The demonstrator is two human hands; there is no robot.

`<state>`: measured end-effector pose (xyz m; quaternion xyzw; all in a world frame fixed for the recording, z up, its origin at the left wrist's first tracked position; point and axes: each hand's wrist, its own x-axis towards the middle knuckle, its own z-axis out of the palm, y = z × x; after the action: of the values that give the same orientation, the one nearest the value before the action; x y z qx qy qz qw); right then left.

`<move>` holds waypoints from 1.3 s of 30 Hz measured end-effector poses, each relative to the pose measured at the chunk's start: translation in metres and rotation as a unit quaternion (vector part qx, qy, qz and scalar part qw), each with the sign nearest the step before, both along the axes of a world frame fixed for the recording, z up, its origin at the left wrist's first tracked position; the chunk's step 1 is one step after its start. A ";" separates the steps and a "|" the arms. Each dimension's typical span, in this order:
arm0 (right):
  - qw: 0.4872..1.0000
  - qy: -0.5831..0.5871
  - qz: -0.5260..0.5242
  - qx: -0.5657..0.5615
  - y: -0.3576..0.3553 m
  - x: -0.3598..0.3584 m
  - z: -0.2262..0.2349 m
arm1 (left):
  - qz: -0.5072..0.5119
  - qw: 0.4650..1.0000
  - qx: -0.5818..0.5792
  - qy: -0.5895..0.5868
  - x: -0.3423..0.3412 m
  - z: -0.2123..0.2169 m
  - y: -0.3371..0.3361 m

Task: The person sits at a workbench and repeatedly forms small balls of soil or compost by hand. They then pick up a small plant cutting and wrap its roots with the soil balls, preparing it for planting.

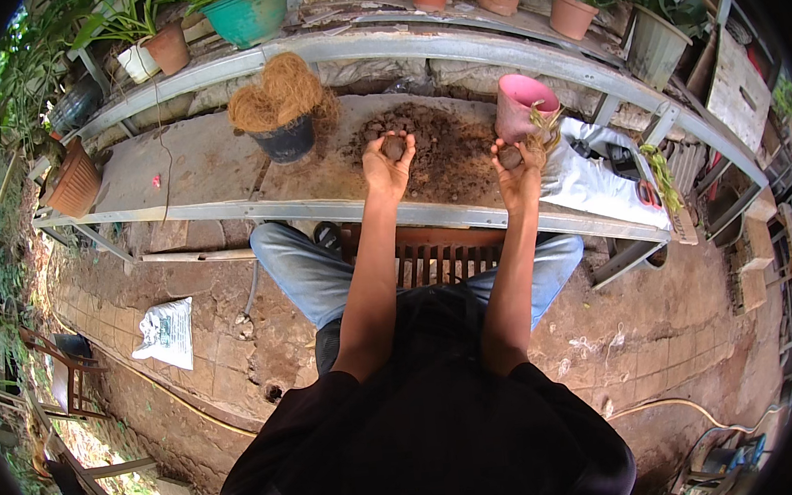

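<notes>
My left hand point(387, 166) is raised over the bench, its fingers closed round a dark lump of soil point(394, 145). My right hand point(517, 168) holds another dark clod point(509, 157) together with some straw-coloured roots or fibre point(547, 129). Both hands hover above a heap of dark soil point(434, 142) spread on the concrete bench top point(194, 166). A pink plastic pot point(522, 103) stands just beyond my right hand. A black pot point(285, 137) heaped with brown coconut fibre point(274, 94) sits to the left of my left hand.
A white sack point(596, 185) lies on the bench at the right, with small tools on it. Potted plants point(572, 6) line the shelf behind. A terracotta pot point(74, 180) stands at the bench's left end. A white bag point(168, 331) lies on the paved ground.
</notes>
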<state>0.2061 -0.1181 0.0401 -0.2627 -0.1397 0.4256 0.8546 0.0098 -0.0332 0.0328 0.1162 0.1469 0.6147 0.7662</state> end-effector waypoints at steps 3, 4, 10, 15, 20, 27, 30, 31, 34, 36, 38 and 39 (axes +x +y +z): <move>0.998 0.036 -0.021 0.039 0.005 0.009 -0.010 | -0.076 0.996 0.039 -0.012 -0.009 -0.021 0.014; 0.998 0.021 0.011 0.052 0.003 0.015 -0.015 | -0.090 0.995 0.042 -0.022 -0.013 -0.026 0.016; 0.997 0.081 0.002 0.007 -0.005 0.025 -0.027 | -0.037 0.997 -0.050 -0.048 -0.009 0.001 -0.008; 0.995 -0.001 0.078 0.059 -0.001 0.036 -0.041 | -0.104 0.993 0.039 -0.035 -0.016 -0.029 0.016; 0.995 -0.018 0.073 0.069 -0.006 0.030 -0.029 | -0.095 0.993 0.069 -0.023 -0.015 -0.022 0.010; 0.997 -0.026 -0.027 0.061 -0.011 0.004 0.000 | -0.041 0.999 0.020 0.019 -0.003 0.002 -0.002; 0.992 -0.021 0.049 0.116 -0.005 0.032 -0.026 | -0.134 0.986 0.098 0.005 -0.021 -0.027 0.016; 0.986 -0.013 0.064 0.151 -0.003 0.037 -0.032 | -0.180 0.975 0.130 -0.017 -0.024 -0.027 0.015; 0.982 0.016 0.058 0.178 -0.002 0.041 -0.037 | -0.075 0.997 -0.021 -0.012 -0.011 -0.003 -0.005; 0.994 0.042 -0.009 0.096 -0.005 0.032 -0.030 | -0.029 0.998 -0.051 -0.025 -0.005 0.018 -0.014; 0.995 0.046 -0.028 0.085 -0.002 0.029 -0.025 | -0.032 0.997 -0.047 -0.051 -0.005 0.014 -0.008; 0.995 0.048 -0.033 0.080 -0.001 0.026 -0.021 | -0.053 0.996 -0.025 -0.073 -0.011 -0.002 0.004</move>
<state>0.2321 -0.1192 0.0189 -0.1770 -0.1239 0.3967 0.8922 -0.0013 -0.0296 0.0309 0.0592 0.0998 0.5762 0.8090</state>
